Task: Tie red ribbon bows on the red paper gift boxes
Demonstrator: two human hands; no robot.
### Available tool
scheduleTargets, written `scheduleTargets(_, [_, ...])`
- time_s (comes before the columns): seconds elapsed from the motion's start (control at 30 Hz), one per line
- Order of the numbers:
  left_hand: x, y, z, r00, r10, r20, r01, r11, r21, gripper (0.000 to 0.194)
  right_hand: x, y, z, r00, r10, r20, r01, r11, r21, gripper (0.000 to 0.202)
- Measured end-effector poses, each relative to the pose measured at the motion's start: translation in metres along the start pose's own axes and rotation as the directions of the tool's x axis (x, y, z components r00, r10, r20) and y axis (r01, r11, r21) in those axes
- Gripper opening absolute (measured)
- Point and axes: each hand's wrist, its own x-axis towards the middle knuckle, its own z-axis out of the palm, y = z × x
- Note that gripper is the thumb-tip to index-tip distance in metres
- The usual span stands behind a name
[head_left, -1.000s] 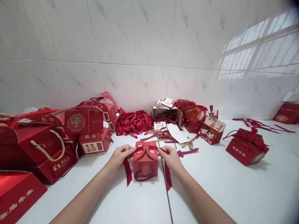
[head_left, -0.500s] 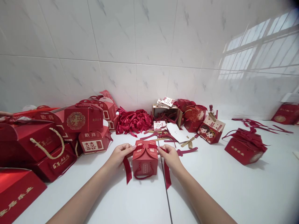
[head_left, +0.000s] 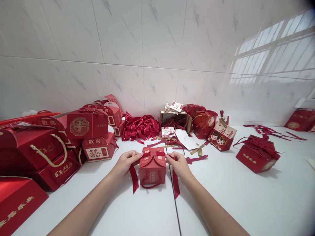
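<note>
A small red gift box [head_left: 152, 168] stands upright in front of me, its top flaps folded together and a twisted red cord handle [head_left: 150, 187] hanging at its front. Dark red ribbon [head_left: 134, 178] runs through the slots in the top, with a tail drooping on each side. My left hand [head_left: 128, 163] pinches the ribbon at the box's upper left edge. On the opposite side, my right hand [head_left: 180, 165] grips the other end of the ribbon, fingers curled close to the box.
Red boxes [head_left: 87, 124] are stacked on the left. Behind lie a heap of red ribbons [head_left: 141, 127], a cardboard box [head_left: 190, 125] with cards on it, and scattered straps [head_left: 197, 159]. A bow-tied box [head_left: 257, 157] sits right, near a couple-print box [head_left: 222, 136].
Both hands and the ribbon hold almost the same position. At the far left, a bit of another person's hand has gone out of view.
</note>
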Motion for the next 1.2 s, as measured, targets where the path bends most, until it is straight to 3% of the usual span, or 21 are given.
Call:
scheduleTargets(0.27, [0.001, 0.002, 0.000, 1.000, 0.002, 0.006, -0.002, 1.000, 0.022, 0.052, -0.001, -0.003, -0.003, 0.999, 0.006, -0.037, -0.006, 1.000, -0.022, 0.045])
scheduleTargets(0.5, [0.003, 0.006, -0.004, 0.998, 0.043, -0.033, -0.040, 0.995, 0.086, 0.054, -0.002, -0.021, -0.011, 0.998, 0.012, -0.055, -0.011, 1.000, 0.024, 0.037])
scheduleTargets(0.7, [0.003, 0.013, -0.009, 0.994, 0.079, -0.077, -0.061, 0.974, 0.217, 0.056, -0.004, -0.031, -0.014, 0.998, 0.027, -0.052, -0.025, 0.999, 0.045, 0.033])
scheduleTargets(0.93, [0.004, 0.008, -0.011, 0.997, 0.033, -0.075, 0.000, 0.919, 0.395, 0.056, -0.005, -0.026, -0.009, 0.997, 0.060, -0.043, -0.059, 0.998, 0.011, 0.028])
scheduleTargets(1.07, [0.003, 0.013, -0.012, 0.972, 0.163, -0.172, -0.055, 0.860, 0.508, 0.043, -0.004, -0.019, -0.008, 0.995, 0.050, -0.085, -0.053, 0.998, -0.033, 0.024])
scheduleTargets(1.2, [-0.012, 0.034, -0.016, 0.904, 0.333, -0.267, -0.098, 0.771, 0.630, 0.032, 0.000, -0.025, -0.020, 0.959, -0.027, -0.284, -0.004, 0.994, -0.108, 0.030])
